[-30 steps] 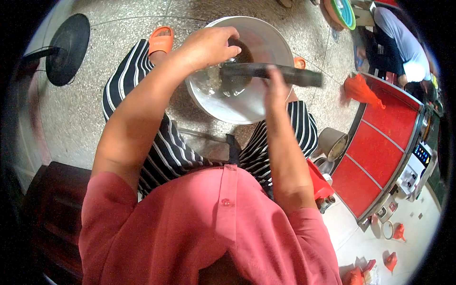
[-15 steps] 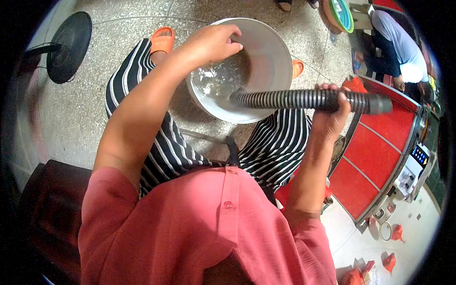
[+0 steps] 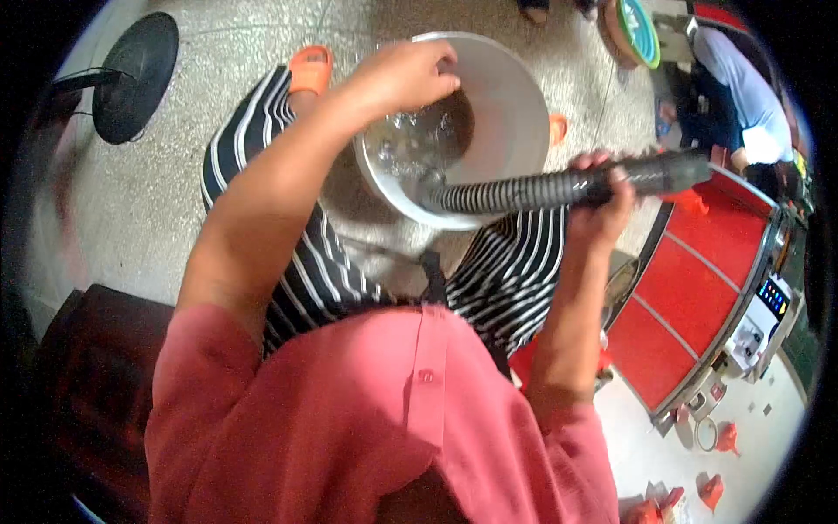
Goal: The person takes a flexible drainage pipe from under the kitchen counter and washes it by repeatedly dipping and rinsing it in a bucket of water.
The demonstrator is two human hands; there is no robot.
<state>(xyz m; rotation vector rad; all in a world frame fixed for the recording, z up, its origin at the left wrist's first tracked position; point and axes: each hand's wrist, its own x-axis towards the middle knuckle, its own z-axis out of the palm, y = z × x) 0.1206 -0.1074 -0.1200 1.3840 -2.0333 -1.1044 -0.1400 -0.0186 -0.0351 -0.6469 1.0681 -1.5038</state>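
Observation:
My right hand (image 3: 600, 196) grips a black ribbed hose (image 3: 515, 194) near its smooth thick end. From there the hose slants down over the near rim of a pale bucket (image 3: 502, 70), its far end at the water. Clear, rippling water (image 3: 419, 135) lies in the bucket. Above the water, at the bucket's left side, is my left hand (image 3: 410, 77). Its fingers curl toward the thumb; whatever they hold, if anything, is hidden. The bucket stands on the floor between my feet in orange sandals (image 3: 310, 72).
A round black base (image 3: 137, 79) stands at the left. On the right is a red-panelled unit (image 3: 681, 306), with a person (image 3: 742, 87) bending beyond it. A green-rimmed basin (image 3: 639, 33) sits at the top right. Dark furniture (image 3: 105, 384) is at lower left.
The hose has tilted, its held end rising, while my right hand keeps its grip. The view has shifted slightly. My left hand stays over the bucket, its fingers a little more curled.

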